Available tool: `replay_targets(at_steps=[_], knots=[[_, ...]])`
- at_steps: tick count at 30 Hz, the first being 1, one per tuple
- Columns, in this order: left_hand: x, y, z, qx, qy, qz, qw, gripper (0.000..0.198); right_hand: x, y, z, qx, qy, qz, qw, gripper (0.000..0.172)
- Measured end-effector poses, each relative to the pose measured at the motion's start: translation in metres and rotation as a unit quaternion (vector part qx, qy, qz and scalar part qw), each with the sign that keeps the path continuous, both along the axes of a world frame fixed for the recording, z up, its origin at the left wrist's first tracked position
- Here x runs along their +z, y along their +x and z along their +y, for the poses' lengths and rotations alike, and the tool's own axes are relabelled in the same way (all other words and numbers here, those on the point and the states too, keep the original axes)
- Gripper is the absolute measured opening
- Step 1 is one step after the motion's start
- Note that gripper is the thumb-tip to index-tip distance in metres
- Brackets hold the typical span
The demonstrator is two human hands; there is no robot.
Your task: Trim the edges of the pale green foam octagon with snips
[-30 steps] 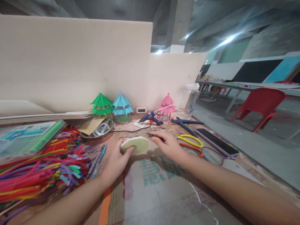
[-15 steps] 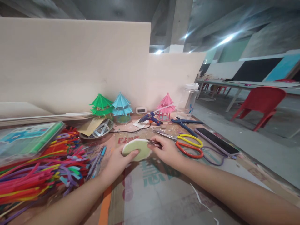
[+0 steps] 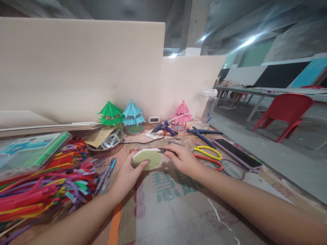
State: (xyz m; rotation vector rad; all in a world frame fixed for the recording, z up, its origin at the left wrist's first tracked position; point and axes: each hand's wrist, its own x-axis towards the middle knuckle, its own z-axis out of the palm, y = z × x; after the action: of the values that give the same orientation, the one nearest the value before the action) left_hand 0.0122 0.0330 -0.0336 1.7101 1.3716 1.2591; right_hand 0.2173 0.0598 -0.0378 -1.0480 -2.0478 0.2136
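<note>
Cardboard point(image 3: 176, 207) printed w/ green characters covers the tabletop point(image 3: 265, 177) nearest the viewer. Just past it the left hand point(image 3: 129, 172) is closed round the near-left edge of a pale-green foam piece point(image 3: 150, 159), thumb on its face, fingers behind. That tilts it a bit off the cardboard, prob. so the far rim is free to get at. The right hand point(image 3: 183, 159), just right of the piece, is pinched shut on a small dark-tipped tool point(image 3: 160, 150). Its tip meets the piece's far-right rim; the rest is hidden in the fist, so can't tell what kind. Left of the left hand lie pens point(image 3: 107, 173), then a big heap of coloured pipe cleaners point(image 3: 43, 183), all within easy reach. Right of the right hand, almost touching it, are scissors point(image 3: 207, 154) w/ yellow & orange handles, then a phone point(image 3: 237, 154) lying flat nr the edge. Beyond the hands: metal dish point(image 3: 108, 141), glue gun point(image 3: 163, 128) w/ cord trailing, blue pliers point(image 3: 201, 133). Furthest back, against the pale board point(image 3: 76, 68), a green pagoda point(image 3: 111, 114), blue pagoda point(image 3: 133, 116) & pink pagoda point(image 3: 182, 114) stand upright, well apart from the hands, w/ a clear bottle point(image 3: 208, 107) to the right.
</note>
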Motion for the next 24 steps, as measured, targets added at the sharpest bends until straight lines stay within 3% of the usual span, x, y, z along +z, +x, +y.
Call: replay_targets(at_steps=[13,24], knots=[[0.0066,0.0037,-0.0049,-0.011,0.007,0.025,1.000,0.029,0.0025,-0.0026,-0.0046,0.000,-0.013,-0.001,1.000,0.027],[0.0009,-0.0004,-0.0015,-0.007,0.011,0.006,1.000,0.027,0.0046,-0.0009,-0.0029,-0.002,-0.023,0.009,1.000,0.025]])
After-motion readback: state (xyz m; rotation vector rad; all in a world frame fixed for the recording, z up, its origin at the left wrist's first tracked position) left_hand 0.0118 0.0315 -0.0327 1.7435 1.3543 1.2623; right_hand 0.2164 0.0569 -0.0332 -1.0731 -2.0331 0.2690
